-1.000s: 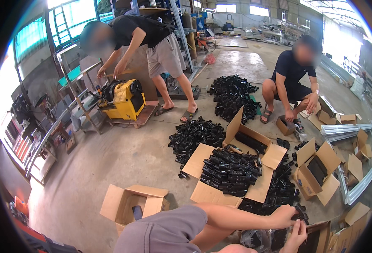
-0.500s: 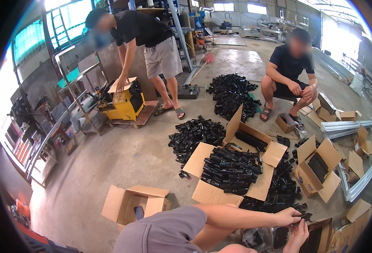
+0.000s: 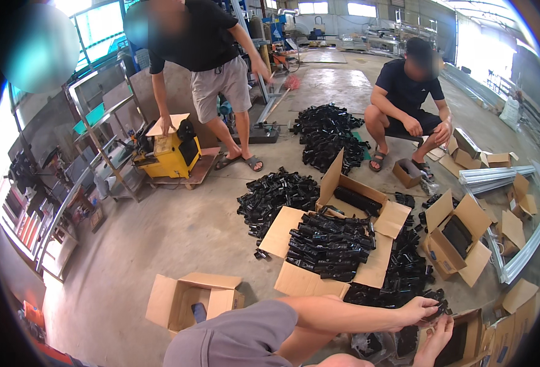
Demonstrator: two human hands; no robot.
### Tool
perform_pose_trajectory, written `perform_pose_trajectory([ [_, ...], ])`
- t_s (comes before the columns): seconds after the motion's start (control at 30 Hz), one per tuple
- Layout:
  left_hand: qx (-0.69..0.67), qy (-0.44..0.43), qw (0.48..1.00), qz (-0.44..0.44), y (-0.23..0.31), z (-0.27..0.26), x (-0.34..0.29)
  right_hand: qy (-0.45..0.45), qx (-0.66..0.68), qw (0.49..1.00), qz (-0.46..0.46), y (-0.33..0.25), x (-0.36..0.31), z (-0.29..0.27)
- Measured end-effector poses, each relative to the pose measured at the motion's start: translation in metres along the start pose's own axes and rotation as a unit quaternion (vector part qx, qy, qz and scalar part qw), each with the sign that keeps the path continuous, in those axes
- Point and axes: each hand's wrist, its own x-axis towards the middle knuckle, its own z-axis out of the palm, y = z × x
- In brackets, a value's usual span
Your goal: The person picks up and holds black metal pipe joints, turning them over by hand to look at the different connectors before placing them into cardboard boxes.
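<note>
At the lower right, my left hand point(image 3: 418, 311) pinches a small black plastic part point(image 3: 443, 304), one of the same dark kind as the heaps nearby. Just below it, my right hand point(image 3: 439, 337) has its fingers bent and raised against the lower side of the part; whether they grip it is hard to make out. Beneath my hands, a clear plastic bag point(image 3: 368, 345) with black pieces lies beside an open cardboard box point(image 3: 475, 333). A large open carton point(image 3: 309, 282) with black parts piled on it stands ahead of my hands.
Heaps of black parts point(image 3: 276, 199) lie on the floor. Another open carton point(image 3: 444, 257) stands at right, near metal profiles point(image 3: 496, 177). A smaller box point(image 3: 221, 300) is at lower left. One person stands by a yellow machine point(image 3: 175, 156); another squats at right.
The standing person has straightened and swung one arm outward, the other hand still on the yellow machine. The squatting person's hands have parted. My hands stay close together around the black part.
</note>
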Motion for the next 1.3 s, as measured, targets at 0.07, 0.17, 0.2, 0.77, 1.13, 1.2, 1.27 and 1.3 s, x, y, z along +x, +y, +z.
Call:
perform_pose_trajectory([
  [0.07, -0.051, 0.030, 0.998, -0.018, 0.008, 0.002, -0.007, 0.010, -0.062, 0.998, 0.026, 0.009, 0.014, -0.007],
  [0.17, -0.086, 0.055, 0.995, -0.004, 0.008, -0.013, -0.004, -0.113, -0.308, 0.944, 0.036, 0.028, -0.004, 0.006],
  [0.2, -0.087, 0.040, 0.995, 0.020, 0.012, -0.008, 0.002, -0.207, -0.351, 0.910, 0.080, 0.127, 0.053, -0.066],
  [0.77, -0.144, 0.156, 0.977, 0.030, 0.045, -0.031, -0.033, -0.130, -0.672, 0.678, 0.266, 0.290, -0.021, -0.022],
  [1.13, -0.131, 0.141, 0.981, 0.024, 0.051, -0.019, -0.042, -0.120, -0.744, 0.643, 0.139, 0.303, -0.031, -0.024],
  [1.2, -0.132, 0.152, 0.979, 0.023, 0.052, -0.024, -0.044, -0.146, -0.751, 0.632, 0.128, 0.305, -0.032, -0.021],
  [1.27, -0.136, 0.156, 0.978, 0.028, 0.055, -0.024, -0.043, -0.160, -0.755, 0.629, 0.088, 0.306, -0.029, -0.025],
  [1.3, -0.136, 0.157, 0.978, 0.028, 0.056, -0.024, -0.043, -0.160, -0.755, 0.630, 0.086, 0.306, -0.028, -0.027],
])
